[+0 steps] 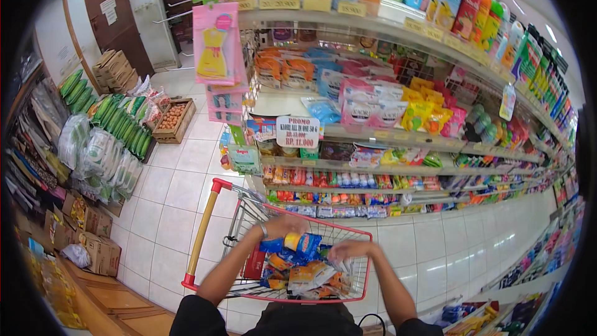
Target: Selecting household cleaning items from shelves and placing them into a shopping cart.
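Observation:
A wire shopping cart (368, 270) with a red rim stands right in front of me, its yellow handle (202, 233) toward the left. My left hand (287, 227) is over the basket, blurred, beside a blue-and-yellow packet (308, 245); whether it grips the packet is unclear. Across the basket, my right hand (349, 250) hangs over the right side with bent, spread fingers and nothing visible in them. Below both hands lie several plastic packets, among them an orange-and-white pouch (310, 276). A red box (254, 262) leans at the basket's left end.
Shop shelving (373, 165) with pouches, bottles and packets runs behind the cart. On the left floor are a wooden crate of eggs (173, 116), green packs (119, 121), clear-wrapped packs (100, 154) and cardboard boxes (100, 252). More shelves (522, 308) stand at lower right.

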Available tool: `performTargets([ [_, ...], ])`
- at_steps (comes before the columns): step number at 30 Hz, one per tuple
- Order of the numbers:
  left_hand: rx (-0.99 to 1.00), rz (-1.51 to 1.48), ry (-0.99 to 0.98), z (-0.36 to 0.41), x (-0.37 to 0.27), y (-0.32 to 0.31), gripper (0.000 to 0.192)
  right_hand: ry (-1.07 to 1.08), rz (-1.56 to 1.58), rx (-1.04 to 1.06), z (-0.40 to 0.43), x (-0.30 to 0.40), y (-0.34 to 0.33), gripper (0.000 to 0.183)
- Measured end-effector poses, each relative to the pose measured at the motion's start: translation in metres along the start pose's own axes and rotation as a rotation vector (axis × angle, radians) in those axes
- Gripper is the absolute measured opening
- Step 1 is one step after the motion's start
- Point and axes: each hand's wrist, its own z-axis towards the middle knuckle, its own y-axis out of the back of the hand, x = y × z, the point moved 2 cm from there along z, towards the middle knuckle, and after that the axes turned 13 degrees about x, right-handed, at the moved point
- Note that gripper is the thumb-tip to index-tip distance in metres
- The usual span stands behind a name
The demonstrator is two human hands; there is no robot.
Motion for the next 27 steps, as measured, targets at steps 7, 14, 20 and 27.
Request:
performTargets([
  [7, -0.907, 0.338, -0.388, 0.022, -0.180, 0.263, 0.024, 0.526, -0.410, -0.625, -0.040, 0.325, 0.155, 0.020],
  [14, -1.335, 0.777, 0.268, 0.080, -0.142, 0.371, 0.052, 0.292, -1.002, -1.321, 0.043, 0.382, 0.286, 0.030],
  [20, -1.305, 1.197, 0.197, 0.086, -0.119, 0.386, 0.058, 0.307, -1.221, -1.609, 0.060, 0.376, 0.321, 0.059],
  [27, -1.331, 1.018, 0.210, 0.065, -0.109, 0.379, 0.031, 0.167, -1.155, -1.656, 0.075, 0.377, 0.302, 0.067],
])
